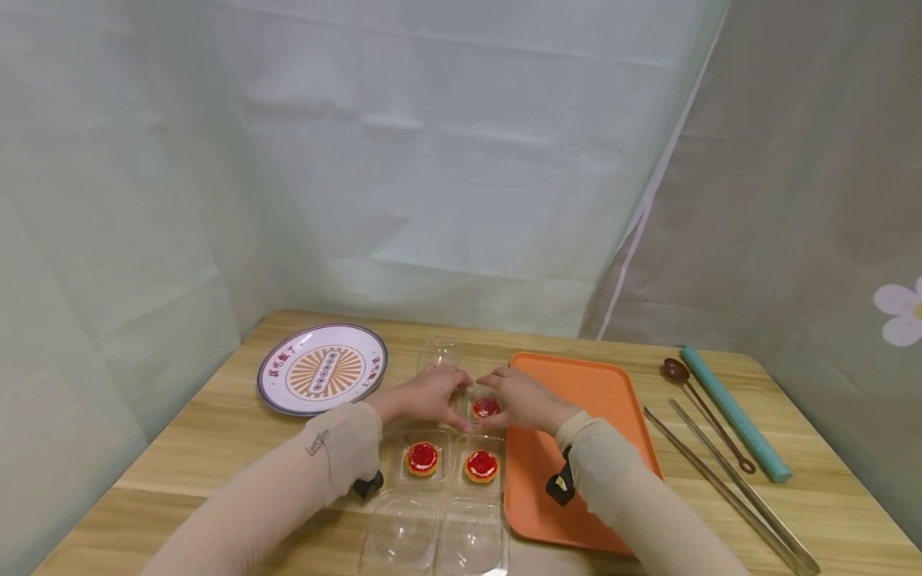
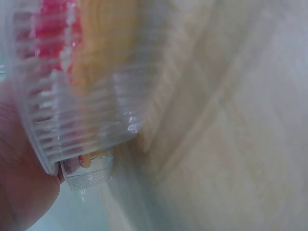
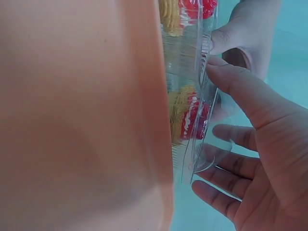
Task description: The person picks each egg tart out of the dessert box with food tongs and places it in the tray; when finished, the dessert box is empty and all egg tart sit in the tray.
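A clear plastic container (image 1: 448, 480) holds tarts with red tops in separate compartments. Two tarts, one at left (image 1: 421, 458) and one at right (image 1: 481, 466), sit in the middle row. Another red-topped tart (image 1: 486, 408) lies between my hands, under clear plastic. My left hand (image 1: 430, 394) arches over the far left part, its thumb at the container's edge; the plastic wall blocks its fingers in the left wrist view. My right hand (image 3: 269, 159) has its thumb touching the clear rim, the other fingers spread loosely around the far side. Whether those fingers touch the plastic is unclear.
Right of the container lies an orange tray (image 1: 583, 512), partly under my right forearm. A patterned plate (image 1: 288, 392) stands at left. Farther right are metal tongs (image 1: 742, 488), a brown spoon (image 1: 709, 408) and a teal rod (image 1: 735, 412). A clear flap (image 1: 438, 352) rises behind my left hand.
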`<action>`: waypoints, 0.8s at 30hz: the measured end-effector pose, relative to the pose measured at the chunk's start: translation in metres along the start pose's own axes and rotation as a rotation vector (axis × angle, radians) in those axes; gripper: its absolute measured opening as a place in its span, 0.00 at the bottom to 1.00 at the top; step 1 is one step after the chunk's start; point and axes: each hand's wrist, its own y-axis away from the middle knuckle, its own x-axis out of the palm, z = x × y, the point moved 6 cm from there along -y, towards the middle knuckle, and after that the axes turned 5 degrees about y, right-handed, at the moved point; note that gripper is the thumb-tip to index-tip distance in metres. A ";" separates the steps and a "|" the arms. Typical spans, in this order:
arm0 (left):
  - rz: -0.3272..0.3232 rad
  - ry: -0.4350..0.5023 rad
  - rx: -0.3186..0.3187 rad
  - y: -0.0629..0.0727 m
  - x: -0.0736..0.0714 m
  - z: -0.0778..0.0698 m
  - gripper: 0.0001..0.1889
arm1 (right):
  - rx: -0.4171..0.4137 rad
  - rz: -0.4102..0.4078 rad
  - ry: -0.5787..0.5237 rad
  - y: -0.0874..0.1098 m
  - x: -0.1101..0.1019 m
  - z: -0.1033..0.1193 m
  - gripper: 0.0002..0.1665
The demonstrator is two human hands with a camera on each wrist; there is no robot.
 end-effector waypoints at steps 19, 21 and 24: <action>0.011 0.031 0.006 0.001 0.002 0.003 0.42 | 0.092 -0.038 -0.200 0.011 -0.004 -0.014 0.47; 0.011 0.029 0.015 0.001 0.001 0.002 0.42 | 0.090 -0.050 -0.207 0.014 -0.005 -0.016 0.46; 0.009 0.018 0.028 0.001 0.000 0.001 0.41 | 0.091 -0.063 -0.199 0.017 -0.008 -0.017 0.46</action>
